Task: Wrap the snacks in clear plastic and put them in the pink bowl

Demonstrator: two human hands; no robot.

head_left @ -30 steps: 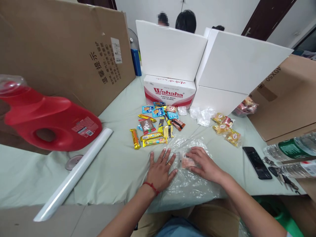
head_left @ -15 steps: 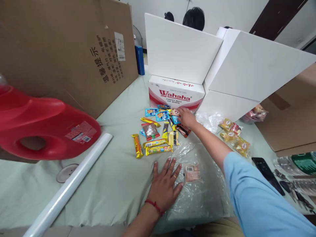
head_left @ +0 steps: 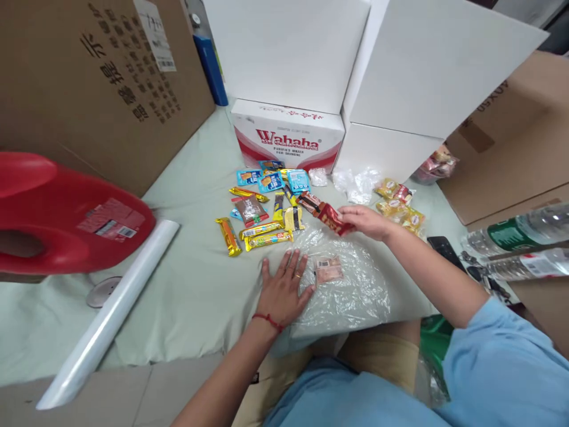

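Note:
My left hand [head_left: 283, 290] lies flat with its fingers spread, at the near left edge of a clear plastic bag [head_left: 351, 296]. A small pinkish packet [head_left: 329, 270] lies on the bag, just right of that hand. My right hand [head_left: 367, 222] has its fingers closed on one end of a dark red snack packet [head_left: 334, 219]. Beside its far end is a brown-red wrapped bar [head_left: 310, 203]. Around these lie yellow-wrapped bars [head_left: 269, 239], blue snack packets [head_left: 270, 182], a brown packet [head_left: 249, 210] and a pale yellow packet [head_left: 293, 219].
A Wahaha box [head_left: 288, 139] with raised white flaps stands behind the snacks. On the left are a large carton [head_left: 102, 89], a red jug [head_left: 75, 219] and a white roll [head_left: 111, 314]. Yellow packets [head_left: 402, 214], a phone [head_left: 446, 252] and plastic bottles [head_left: 520, 228] lie right.
My right hand has moved from the pile by the box toward me and right, and now grips the red packet. My left hand stays on the bag. The view has tilted down.

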